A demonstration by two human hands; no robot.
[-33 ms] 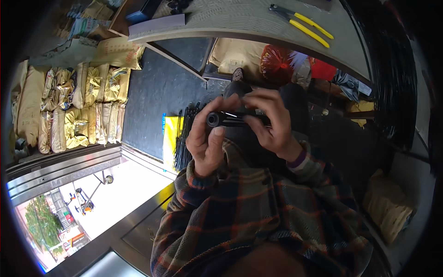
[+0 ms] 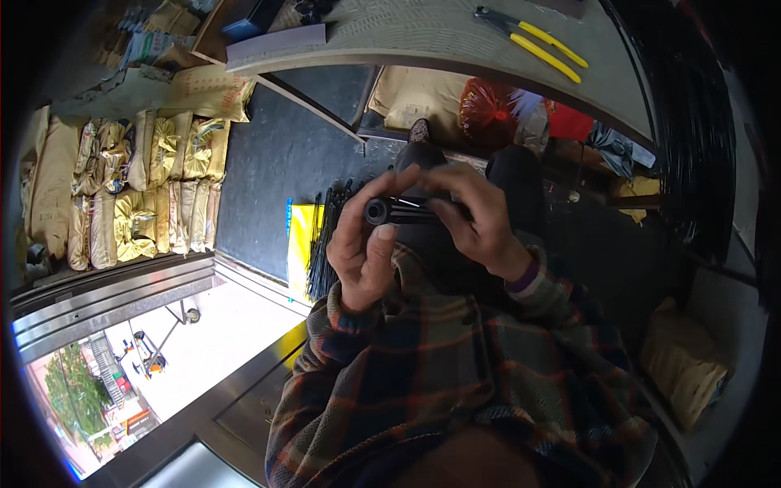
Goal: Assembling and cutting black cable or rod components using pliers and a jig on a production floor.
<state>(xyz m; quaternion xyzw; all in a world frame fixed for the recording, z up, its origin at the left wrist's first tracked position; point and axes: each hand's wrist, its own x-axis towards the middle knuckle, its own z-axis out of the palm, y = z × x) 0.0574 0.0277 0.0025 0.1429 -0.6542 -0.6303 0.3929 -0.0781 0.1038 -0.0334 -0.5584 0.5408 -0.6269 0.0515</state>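
Observation:
Between my hands, above my lap, is a black umbrella frame (image 2: 413, 213) with a round hollow end and thin ribs running to the right. My left hand (image 2: 359, 256) closes around the round end, thumb below and fingers above. My right hand (image 2: 484, 220) pinches the ribbed part with thumb and fingers, which hide much of its far end. On the left, beside my left wrist, a bundle of thin black rods (image 2: 323, 252) lies along a yellow sheet (image 2: 299, 244).
Ahead is a worktable (image 2: 407, 41) with yellow-handled pliers (image 2: 541, 50). Below it sit a red plastic bag (image 2: 486, 112) and a pale sack (image 2: 419, 93). Wrapped bundles (image 2: 134, 220) are stacked at left, by a bright doorway. Long black strands (image 2: 691, 138) hang at right.
My right hand has shifted slightly left, its upper fingers curling lower over the umbrella frame. My left hand stays in place.

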